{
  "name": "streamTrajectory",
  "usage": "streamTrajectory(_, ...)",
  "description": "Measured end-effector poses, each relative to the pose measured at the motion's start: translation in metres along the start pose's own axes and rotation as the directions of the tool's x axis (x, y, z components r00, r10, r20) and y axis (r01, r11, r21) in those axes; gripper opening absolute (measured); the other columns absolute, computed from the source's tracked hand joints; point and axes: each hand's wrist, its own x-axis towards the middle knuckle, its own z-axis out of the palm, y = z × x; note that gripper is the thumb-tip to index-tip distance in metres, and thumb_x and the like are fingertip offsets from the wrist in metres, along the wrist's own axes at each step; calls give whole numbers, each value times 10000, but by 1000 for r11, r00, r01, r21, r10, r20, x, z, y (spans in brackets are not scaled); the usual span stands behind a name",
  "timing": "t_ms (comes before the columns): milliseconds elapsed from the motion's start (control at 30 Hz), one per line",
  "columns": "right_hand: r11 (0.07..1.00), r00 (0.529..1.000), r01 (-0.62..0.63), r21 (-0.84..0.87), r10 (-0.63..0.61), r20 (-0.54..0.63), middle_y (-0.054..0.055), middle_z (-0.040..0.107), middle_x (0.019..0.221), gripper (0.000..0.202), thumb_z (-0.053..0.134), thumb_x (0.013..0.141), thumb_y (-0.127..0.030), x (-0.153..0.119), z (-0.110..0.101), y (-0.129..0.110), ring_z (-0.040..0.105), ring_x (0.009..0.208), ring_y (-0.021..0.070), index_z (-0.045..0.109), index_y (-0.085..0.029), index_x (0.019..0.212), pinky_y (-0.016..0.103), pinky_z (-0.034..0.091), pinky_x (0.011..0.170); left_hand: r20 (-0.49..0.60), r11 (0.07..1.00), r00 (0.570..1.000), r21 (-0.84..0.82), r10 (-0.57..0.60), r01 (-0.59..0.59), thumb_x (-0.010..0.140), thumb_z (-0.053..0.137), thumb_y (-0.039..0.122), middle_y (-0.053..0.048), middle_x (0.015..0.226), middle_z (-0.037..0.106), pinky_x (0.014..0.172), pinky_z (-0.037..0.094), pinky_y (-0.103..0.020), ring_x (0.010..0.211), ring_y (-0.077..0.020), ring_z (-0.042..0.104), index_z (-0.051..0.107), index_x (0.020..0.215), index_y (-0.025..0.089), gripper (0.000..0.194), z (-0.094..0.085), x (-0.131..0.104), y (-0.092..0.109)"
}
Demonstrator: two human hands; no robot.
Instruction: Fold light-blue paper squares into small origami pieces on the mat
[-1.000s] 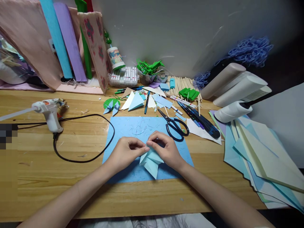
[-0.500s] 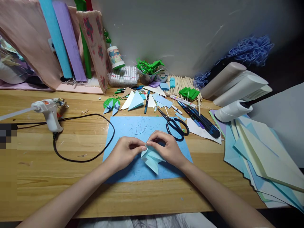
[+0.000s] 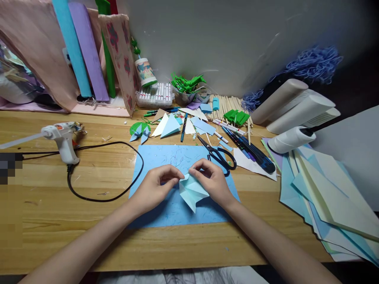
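Note:
A pale aqua sheet of folded paper [image 3: 192, 192], creased into several pointed flaps, is held up between my hands. My right hand [image 3: 211, 182] pinches its upper right edge between thumb and fingers. At the upper left corner, the thumb and forefinger of my left hand [image 3: 158, 185] close on the paper's edge. Below them lies a blue mat [image 3: 166, 215] marked with thin scratches and scraps. Black-handled scissors [image 3: 219, 156] rest across the mat's upper right corner, beyond my right hand.
On the left stands a white glue gun [image 3: 63, 142], its black cord looping toward the mat. Paper triangles [image 3: 170, 127], pens and a utility knife [image 3: 263, 159] lie behind the mat. Stacked coloured paper [image 3: 331, 197] and white rolls [image 3: 291, 140] occupy the right.
My right hand has shifted slightly up and right, and my fingertips have moved apart. More of the folded paper's upper part now shows between them.

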Motion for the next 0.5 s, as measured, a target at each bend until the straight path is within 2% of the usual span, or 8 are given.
streamTrajectory(67, 1000, 1000, 8, 6, -7, -16, 1, 580, 705, 114, 599, 769, -279, 0, -1, 0, 545, 670, 127, 565, -181, 720, 225, 426, 566, 43, 999, 998, -20, -35, 36, 727, 595, 170, -48, 861, 655, 786, 465, -253, 823, -146, 606, 624, 819, 143, 100, 0, 0, 2)
streamTrajectory(133, 1000, 1000, 27, 1, -27, -7, 1, 578, 697, 108, 599, 768, -271, -1, 0, 0, 546, 671, 130, 564, -183, 715, 232, 434, 581, 34, 999, 998, -18, -45, 45, 691, 641, 182, -57, 854, 663, 798, 471, -275, 821, -161, 613, 643, 781, 139, 100, 0, 0, 1)
streamTrajectory(300, 997, 997, 72, -13, -72, 36, 6, 580, 695, 97, 591, 774, -264, -6, 3, -5, 545, 672, 133, 567, -189, 717, 244, 445, 598, -39, 994, 998, 96, 53, -49, 709, 635, 214, -49, 750, 671, 713, 477, -266, 727, -161, 616, 672, 684, 150, 78, 2, -2, -3)
streamTrajectory(500, 996, 989, 94, -7, -93, 115, 15, 576, 714, 192, 470, 854, -302, -6, 1, -7, 542, 675, 130, 577, -183, 749, 241, 431, 601, -154, 995, 988, 98, 19, -4, 669, 668, 233, -28, 680, 673, 641, 493, -250, 644, -151, 630, 624, 724, 149, 110, 5, -3, -4)
